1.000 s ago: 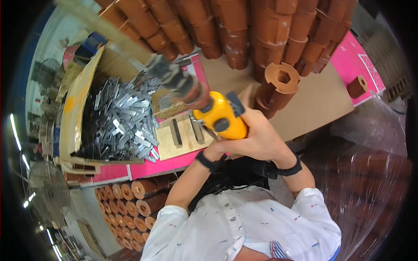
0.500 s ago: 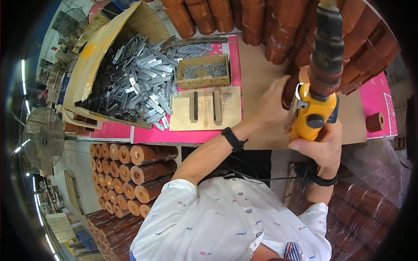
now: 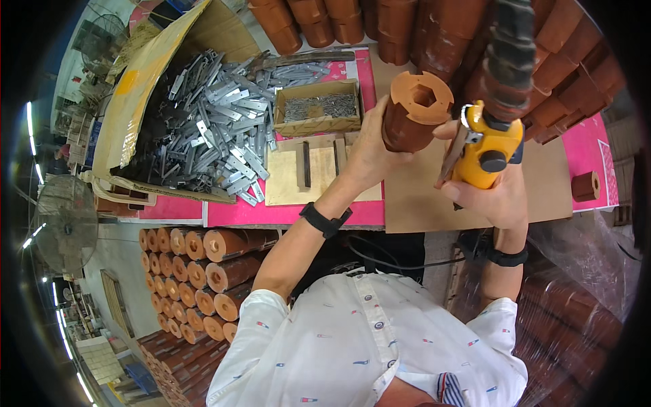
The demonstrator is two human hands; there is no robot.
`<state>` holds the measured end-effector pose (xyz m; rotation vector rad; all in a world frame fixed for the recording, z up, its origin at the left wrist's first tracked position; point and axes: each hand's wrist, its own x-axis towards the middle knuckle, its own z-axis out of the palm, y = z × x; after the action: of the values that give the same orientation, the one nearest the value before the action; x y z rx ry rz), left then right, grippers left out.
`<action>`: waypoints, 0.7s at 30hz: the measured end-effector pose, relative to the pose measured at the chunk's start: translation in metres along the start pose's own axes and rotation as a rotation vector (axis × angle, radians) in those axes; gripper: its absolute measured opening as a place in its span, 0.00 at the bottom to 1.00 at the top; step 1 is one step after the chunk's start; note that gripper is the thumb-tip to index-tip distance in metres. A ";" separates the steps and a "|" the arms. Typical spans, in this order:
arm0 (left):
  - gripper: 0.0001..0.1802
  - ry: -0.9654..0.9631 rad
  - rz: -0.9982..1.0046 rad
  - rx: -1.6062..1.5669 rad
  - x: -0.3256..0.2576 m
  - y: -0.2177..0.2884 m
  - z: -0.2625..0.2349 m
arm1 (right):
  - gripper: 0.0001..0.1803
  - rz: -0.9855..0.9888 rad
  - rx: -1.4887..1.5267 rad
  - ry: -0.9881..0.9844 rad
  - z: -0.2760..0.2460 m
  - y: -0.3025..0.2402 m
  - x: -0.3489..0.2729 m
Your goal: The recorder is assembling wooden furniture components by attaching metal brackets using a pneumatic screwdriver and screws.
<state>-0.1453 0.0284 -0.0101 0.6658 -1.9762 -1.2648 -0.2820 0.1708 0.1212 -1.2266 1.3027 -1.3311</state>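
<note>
My left hand (image 3: 369, 152) is wrapped round the side of a reddish-brown cylinder (image 3: 407, 132), above the brown cardboard sheet. The cylinder's lighter end, with a hexagonal hole and notched rim, faces up. Gripped in my right hand (image 3: 494, 202) is a yellow power tool (image 3: 483, 152) with a black knob, and a dark ribbed sleeve (image 3: 510, 57) rises from its top. Fingertips of the right hand show between the tool and the cylinder. Left of the cylinder lies a pale wooden board (image 3: 288, 186) with two dark-edged strips on it.
An open cardboard box (image 3: 146, 88) full of metal strips (image 3: 227, 115) stands at the left. Beside it is a small carton (image 3: 315, 127) of small metal pieces. More cylinders (image 3: 393, 34) line the back, and stacked ones (image 3: 224, 244) stand lower left. One short cylinder (image 3: 585, 186) lies far right.
My left hand has come back from the rear cylinders, moving left, and now holds one cylinder with its end in view. The power tool stays in my right hand, nearly in place.
</note>
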 end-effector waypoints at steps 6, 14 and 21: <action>0.59 0.114 0.118 0.062 -0.004 0.031 -0.013 | 0.32 -0.140 0.130 0.031 0.016 0.009 0.011; 0.40 0.093 0.441 0.129 0.014 0.056 -0.028 | 0.39 -0.168 0.149 0.058 0.025 0.020 0.003; 0.33 -0.226 0.363 -0.019 0.036 0.038 -0.057 | 0.41 -0.186 0.218 -0.031 0.030 0.024 0.005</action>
<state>-0.1260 -0.0147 0.0507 0.1439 -2.1425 -1.1699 -0.2537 0.1609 0.0969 -1.2328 1.0101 -1.5358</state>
